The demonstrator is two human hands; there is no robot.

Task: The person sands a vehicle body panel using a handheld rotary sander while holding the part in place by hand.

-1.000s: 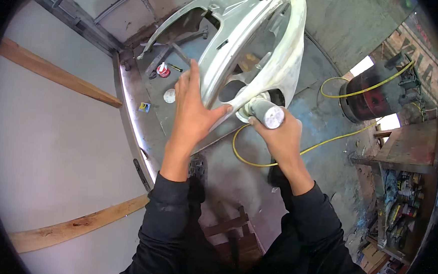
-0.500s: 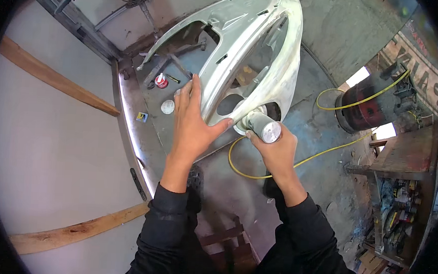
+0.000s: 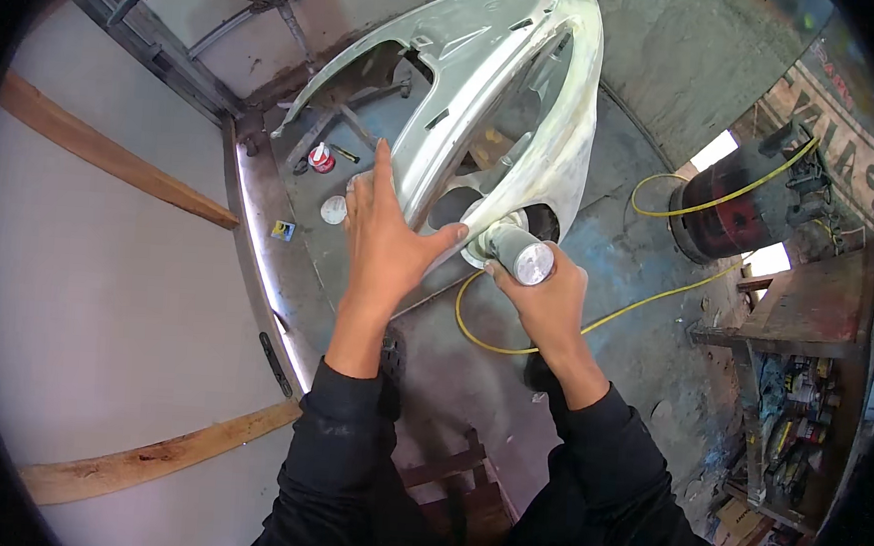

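A grey-and-white car bumper cover (image 3: 562,151) with dull, pale patches stands in front of me, long openings cut through it. My left hand (image 3: 388,225) lies against its near left edge, fingers stretched out and thumb spread along the rim. My right hand (image 3: 548,298) is closed around a power sander (image 3: 520,253) with a grey cylindrical body and a pale, dusty round end. Its round pad is against the lower end of the bumper, beside a dark oval opening. The bumper partly hides the pad.
A yellow hose (image 3: 475,333) loops across the floor under my right hand toward a dark red tank compressor (image 3: 729,216). Left of the bumper lie a red-and-white can (image 3: 321,159) and a white lid (image 3: 334,210). A cluttered wooden shelf (image 3: 804,326) stands at right; a pale wall panel (image 3: 114,313) at left.
My right hand and the sander have shifted slightly left along the bumper. My left hand stays on the edge, with its fingers tilted a little further left.
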